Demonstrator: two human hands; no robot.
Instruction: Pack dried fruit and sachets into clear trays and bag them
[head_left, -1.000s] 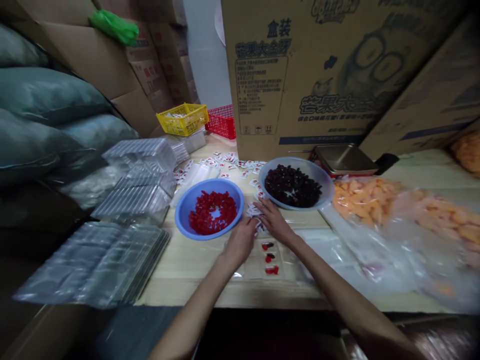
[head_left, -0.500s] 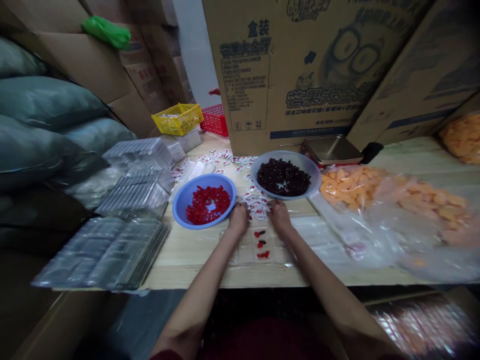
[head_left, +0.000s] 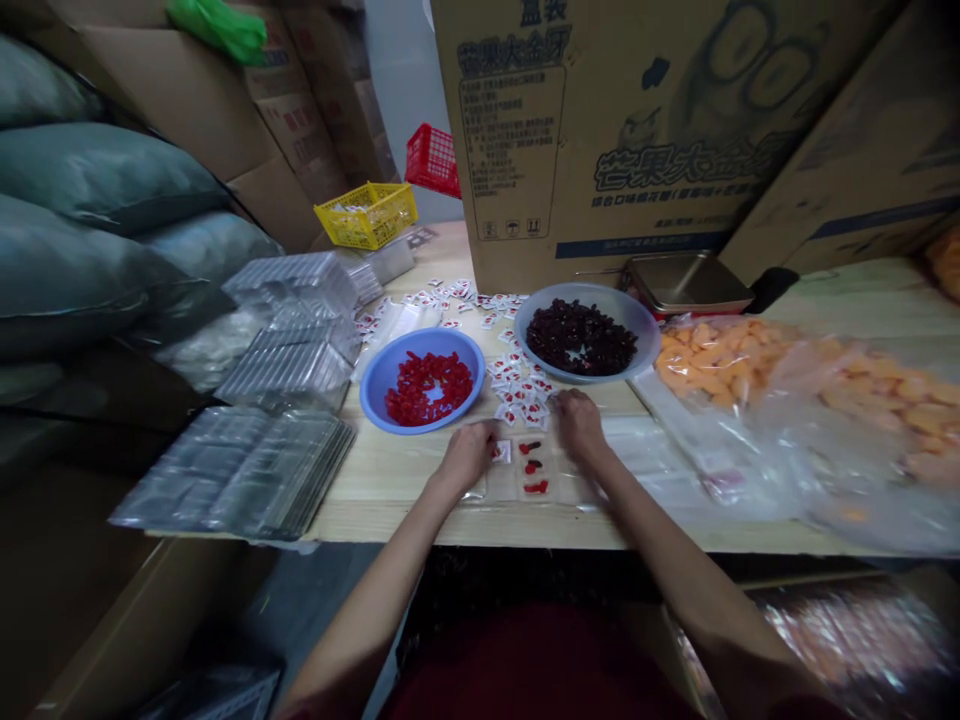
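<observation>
A clear plastic tray (head_left: 517, 485) lies at the table's front edge, with red and dark fruit pieces (head_left: 533, 466) in one column of its pockets. My left hand (head_left: 466, 458) rests on the tray's left side, fingers curled and pinching a small white-and-red packet (head_left: 501, 452) over a pocket. My right hand (head_left: 579, 425) lies at the tray's upper right, fingers curled at the edge of a pile of the same packets (head_left: 521, 388). What its fingers hold is hidden.
Behind the tray stand a blue bowl (head_left: 375, 385) of red pieces and a grey bowl (head_left: 646, 340) of dark pieces. Bags of orange slices (head_left: 720, 360) lie right, stacks of clear trays (head_left: 240, 480) left. A metal scale pan (head_left: 686, 282), yellow basket (head_left: 366, 213), red basket (head_left: 433, 160) and cardboard boxes (head_left: 600, 130) stand behind.
My left hand has drawn back from the packet pile to the tray's left side with a packet. My right hand has stayed near the pile's edge. The view has shifted.
</observation>
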